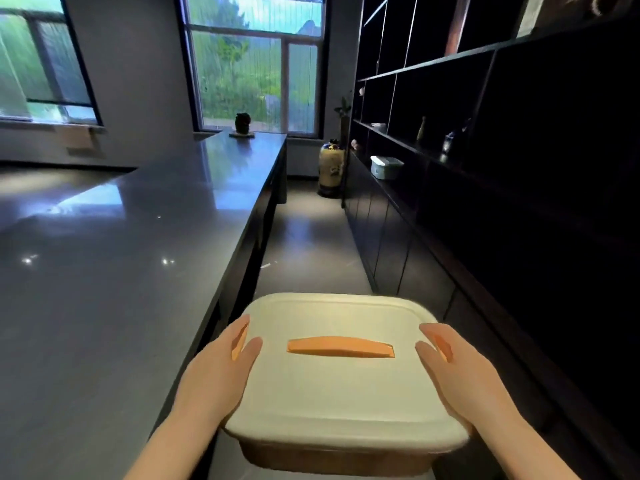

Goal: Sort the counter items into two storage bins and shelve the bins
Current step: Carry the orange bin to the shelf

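Note:
A storage bin (341,393) with a cream lid and an orange handle strip hangs in the aisle in front of me, carried between both hands. My left hand (221,368) grips its left side and my right hand (453,368) grips its right side, thumbs resting on the lid. The bin's contents are hidden by the lid. A second white lidded bin (386,167) sits on a low shelf of the dark shelving unit (519,140) on the right.
A long grey counter (121,254) runs along the left, with a small dark ornament (243,124) at its far end. A large painted vase (331,168) stands on the floor at the aisle's end. Bottles and small items sit on the shelves.

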Demonstrator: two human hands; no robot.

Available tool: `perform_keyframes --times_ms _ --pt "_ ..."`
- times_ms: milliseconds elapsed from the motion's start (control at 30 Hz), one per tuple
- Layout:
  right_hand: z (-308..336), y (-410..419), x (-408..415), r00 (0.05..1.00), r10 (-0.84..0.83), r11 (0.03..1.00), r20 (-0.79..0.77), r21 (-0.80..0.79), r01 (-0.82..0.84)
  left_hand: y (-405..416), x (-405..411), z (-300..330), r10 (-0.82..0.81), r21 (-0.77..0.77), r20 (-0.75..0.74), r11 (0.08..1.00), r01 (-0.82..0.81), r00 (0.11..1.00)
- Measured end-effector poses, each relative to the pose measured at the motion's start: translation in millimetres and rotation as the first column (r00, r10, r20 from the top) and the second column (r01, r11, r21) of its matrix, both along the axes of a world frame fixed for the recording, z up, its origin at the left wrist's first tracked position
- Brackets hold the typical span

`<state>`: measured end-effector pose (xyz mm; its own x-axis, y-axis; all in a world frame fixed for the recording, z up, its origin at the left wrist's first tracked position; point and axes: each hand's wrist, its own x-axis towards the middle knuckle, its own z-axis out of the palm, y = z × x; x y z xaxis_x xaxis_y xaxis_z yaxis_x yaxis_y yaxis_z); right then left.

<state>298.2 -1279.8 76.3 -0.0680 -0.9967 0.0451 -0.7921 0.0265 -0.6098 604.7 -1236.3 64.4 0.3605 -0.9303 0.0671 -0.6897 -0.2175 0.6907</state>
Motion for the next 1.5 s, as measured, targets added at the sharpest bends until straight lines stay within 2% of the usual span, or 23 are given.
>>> perform_keyframes --times_ms 200,567,1100,1267,1500 --pt "-14.5 -149.6 59.5 0.999 0.049 0.999 0.022 -0.011 -0.048 -131.3 56.6 -9.3 0.061 -0.005 -0.051 0.998 -0.061 0.997" --pt "-4.5 -384.9 126.2 0.992 -0.103 0.995 0.075 -0.001 0.103 -421.8 130.1 15.7 -0.101 0.022 0.068 0.995 0.099 0.993" --pt "-7.0 -749.7 64.5 0.967 -0.227 0.972 0.114 -0.036 0.232 -818.9 65.3 7.2 -0.228 -0.003 0.026 0.974 0.228 0.973" --pt "-4.5 -857.1 49.7 0.963 -0.241 0.967 0.122 -0.048 0.248 -922.3 51.3 1.1 -0.213 -0.002 0.012 0.977 0.213 0.977" --pt "-30.4 -1003.9 36.6 0.925 -0.341 0.937 0.170 -0.015 0.348 -1096.7 33.8 -16.3 -0.274 0.014 0.025 0.962 0.274 0.961"
